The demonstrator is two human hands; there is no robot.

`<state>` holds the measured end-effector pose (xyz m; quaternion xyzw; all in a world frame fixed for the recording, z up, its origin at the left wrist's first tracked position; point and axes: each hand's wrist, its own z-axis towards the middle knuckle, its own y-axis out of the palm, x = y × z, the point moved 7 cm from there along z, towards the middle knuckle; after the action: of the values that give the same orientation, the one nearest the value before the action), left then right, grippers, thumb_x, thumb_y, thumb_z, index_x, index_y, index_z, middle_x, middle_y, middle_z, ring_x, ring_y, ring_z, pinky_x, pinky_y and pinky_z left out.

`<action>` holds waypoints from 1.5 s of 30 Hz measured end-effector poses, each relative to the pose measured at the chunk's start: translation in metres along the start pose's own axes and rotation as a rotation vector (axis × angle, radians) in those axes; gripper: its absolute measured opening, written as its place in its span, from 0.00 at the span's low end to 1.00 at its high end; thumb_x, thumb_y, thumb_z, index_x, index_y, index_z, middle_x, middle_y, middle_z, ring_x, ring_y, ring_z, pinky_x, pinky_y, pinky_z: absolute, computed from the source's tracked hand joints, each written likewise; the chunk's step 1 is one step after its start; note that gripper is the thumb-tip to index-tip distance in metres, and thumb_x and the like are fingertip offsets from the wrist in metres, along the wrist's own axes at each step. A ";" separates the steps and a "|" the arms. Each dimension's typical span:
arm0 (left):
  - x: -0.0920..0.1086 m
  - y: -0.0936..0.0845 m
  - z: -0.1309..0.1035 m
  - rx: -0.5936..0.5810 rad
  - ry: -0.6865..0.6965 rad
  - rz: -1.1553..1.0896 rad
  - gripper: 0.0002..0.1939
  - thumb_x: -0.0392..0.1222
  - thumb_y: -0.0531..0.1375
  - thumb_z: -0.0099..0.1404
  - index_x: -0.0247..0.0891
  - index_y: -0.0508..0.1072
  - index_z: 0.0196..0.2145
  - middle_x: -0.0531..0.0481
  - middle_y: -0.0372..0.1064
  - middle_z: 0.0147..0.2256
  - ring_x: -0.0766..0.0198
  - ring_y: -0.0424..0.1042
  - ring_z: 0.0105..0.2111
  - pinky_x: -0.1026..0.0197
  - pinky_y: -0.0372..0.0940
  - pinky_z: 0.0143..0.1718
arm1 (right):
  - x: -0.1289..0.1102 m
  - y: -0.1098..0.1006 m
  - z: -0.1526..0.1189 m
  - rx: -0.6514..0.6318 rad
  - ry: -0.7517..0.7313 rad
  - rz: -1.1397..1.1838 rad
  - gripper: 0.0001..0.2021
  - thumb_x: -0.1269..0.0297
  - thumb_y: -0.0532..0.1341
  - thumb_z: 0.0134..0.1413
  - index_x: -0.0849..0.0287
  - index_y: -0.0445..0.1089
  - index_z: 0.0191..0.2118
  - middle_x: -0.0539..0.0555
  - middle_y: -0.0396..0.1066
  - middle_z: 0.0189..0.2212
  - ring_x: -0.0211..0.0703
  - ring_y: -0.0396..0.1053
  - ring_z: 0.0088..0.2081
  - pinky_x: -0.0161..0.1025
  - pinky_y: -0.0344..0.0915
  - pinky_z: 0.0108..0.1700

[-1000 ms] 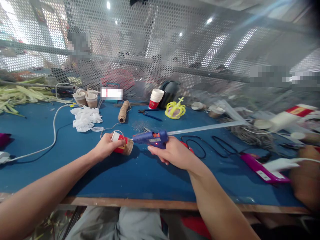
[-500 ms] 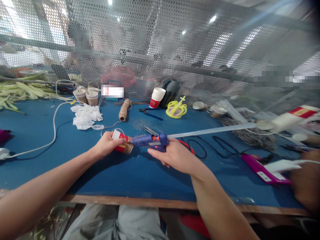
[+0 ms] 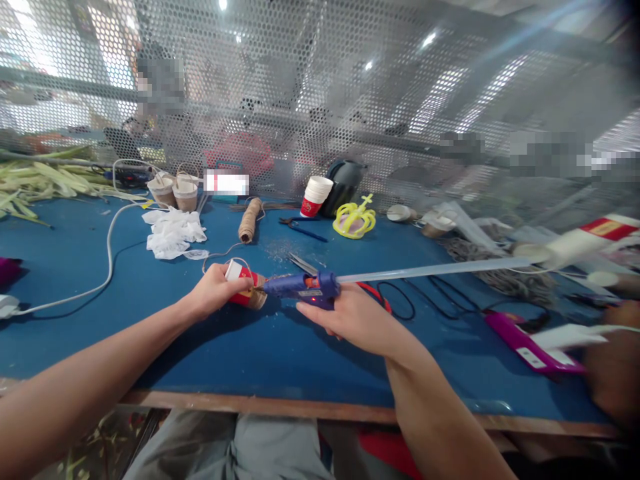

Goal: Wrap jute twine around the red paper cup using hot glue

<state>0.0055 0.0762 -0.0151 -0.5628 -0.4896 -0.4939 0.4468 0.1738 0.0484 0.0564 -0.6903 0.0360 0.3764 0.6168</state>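
My left hand [image 3: 217, 293] is closed on a red and white paper cup [image 3: 243, 298] lying on its side, with brown twine wound round its right end. In my right hand [image 3: 357, 313] is a blue glue gun [image 3: 303, 287], gripped by its handle, a small red light glowing on it. Its nozzle points left and meets or nearly meets the twine-wrapped end; exact contact is hard to tell. A long clear glue stick [image 3: 430, 271] juts from the gun's back. Twine runs from the cup toward a twine spool [image 3: 250, 221] behind it.
Scissors [image 3: 301, 262] and pliers [image 3: 305, 229] lie beyond the gun. Stacked paper cups [image 3: 316, 197], a dark kettle [image 3: 345, 187] and a yellow crown-shaped piece [image 3: 354, 219] stand farther back. White crumpled plastic [image 3: 173, 232] is left; a purple power strip [image 3: 530, 343] is right, near another person's arm [image 3: 613, 363].
Both hands keep nearly the same pose on the cup and glue gun. The whole view has shifted very slightly; the glue stick's far end sits a little lower and farther right.
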 end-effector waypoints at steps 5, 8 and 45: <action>-0.002 -0.001 0.002 0.004 0.001 0.012 0.12 0.43 0.62 0.43 0.30 0.70 0.23 0.55 0.66 0.19 0.72 0.59 0.18 0.68 0.53 0.21 | -0.003 0.001 -0.002 -0.036 0.011 -0.066 0.10 0.61 0.54 0.49 0.58 0.69 0.24 0.46 0.62 0.12 0.37 0.63 0.19 0.34 0.58 0.27; -0.002 -0.001 0.002 -0.006 -0.002 0.003 0.12 0.43 0.62 0.43 0.30 0.70 0.23 0.54 0.66 0.19 0.71 0.60 0.18 0.68 0.53 0.22 | -0.003 0.001 -0.002 -0.037 0.023 -0.081 0.11 0.61 0.54 0.50 0.59 0.69 0.24 0.46 0.62 0.11 0.38 0.63 0.18 0.35 0.59 0.27; -0.003 0.003 -0.002 -0.077 0.055 0.064 0.11 0.43 0.61 0.44 0.31 0.69 0.21 0.56 0.63 0.17 0.72 0.58 0.18 0.68 0.54 0.22 | 0.017 0.003 0.008 -0.053 0.194 0.120 0.13 0.58 0.55 0.48 0.61 0.62 0.21 0.46 0.60 0.10 0.31 0.59 0.13 0.29 0.58 0.17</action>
<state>0.0083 0.0735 -0.0175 -0.5811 -0.4395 -0.5133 0.4536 0.1803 0.0618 0.0451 -0.7362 0.1268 0.3451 0.5682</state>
